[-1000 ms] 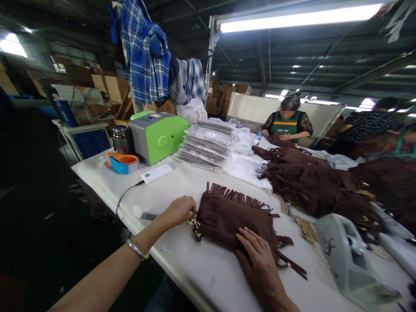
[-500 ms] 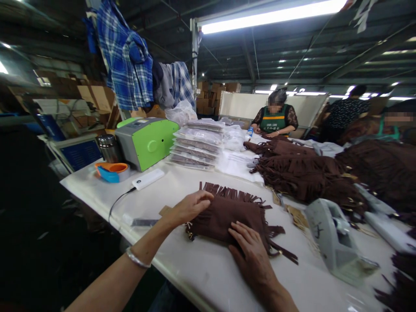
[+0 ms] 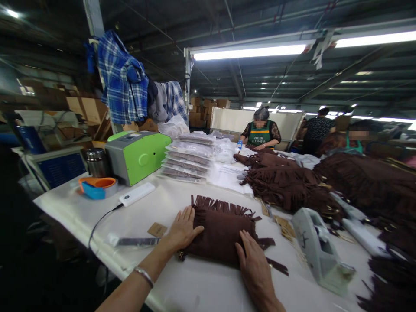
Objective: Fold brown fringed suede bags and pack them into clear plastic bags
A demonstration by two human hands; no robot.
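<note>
Brown and fringed, the bag (image 3: 221, 236) is laid flat on the bench (image 3: 201, 288) between the two hands, its long axis running across from left to right, with the right end slightly nearer the body. The left end is covered by the left hand (image 3: 183, 232), which is open and palm down, the fingers pointed away and the thumb spread towards the middle of the bag. The near right part is touched by the fingers of the right hand (image 3: 256, 264), also open, with the thumb held apart. No grip is seen in either hand, and neither can be called the nearer, since the bag is met by both. Fringe is spread along the far edge, and longer strips are splayed from the right end, beyond the right hand. By the left hand, a card tag (image 3: 157, 229) is seen, with a dark strip (image 3: 136, 242) just beside it, pointed towards the forearm. On the right, well apart from the bag, the tape dispenser (image 3: 318, 255) is stood, and behind it more brown fringed pieces (image 3: 282, 184) are heaped. Farther off on the left, a power bank (image 3: 136, 194) is placed with its cable (image 3: 92, 234) trailed to the near edge, in front of a green machine (image 3: 143, 158). Beside that machine, flat packs (image 3: 186, 158) are stacked, and across the bench brown material is handled by a co-worker (image 3: 260, 134).
</note>
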